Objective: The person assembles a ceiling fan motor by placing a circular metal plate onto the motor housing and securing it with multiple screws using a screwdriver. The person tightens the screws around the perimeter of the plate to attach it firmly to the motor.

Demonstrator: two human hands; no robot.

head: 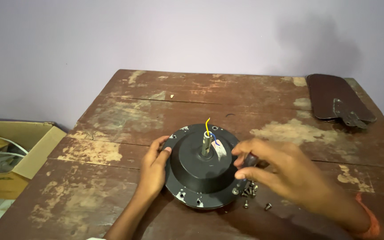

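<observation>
We see the dark round fan motor housing (201,171) lying flat near the front middle of the worn wooden table (165,102), its short metal shaft (206,144) pointing up, with yellow and blue wires (210,129) coming out of the shaft top. The housing sits between our two hands.

Our left hand (153,166) lies against the housing's left rim. Its grip is loosely open, with the fingers curved over the edge and the thumb resting on the flange; it braces the housing rather than closing around it.

Our right hand (285,171) is just right of the shaft, above the housing's right edge. Its grip is closed on a small dark handle-like object (250,160), pinched between thumb and fingers; we cannot tell what kind of tool it is, as most of it is hidden.

A few loose screws (253,195) lie on the table touching or just beside the housing's lower right rim, under the right hand.

Containers: an open cardboard box (32,151) stands off the table's left side, lower down. Inside it we see clear plastic wrapping and a white cord; the rest is unclear.

At the far right corner of the table lies a stack of brown fan blades (334,95) with a metal bracket (350,116), well apart from both hands.
</observation>
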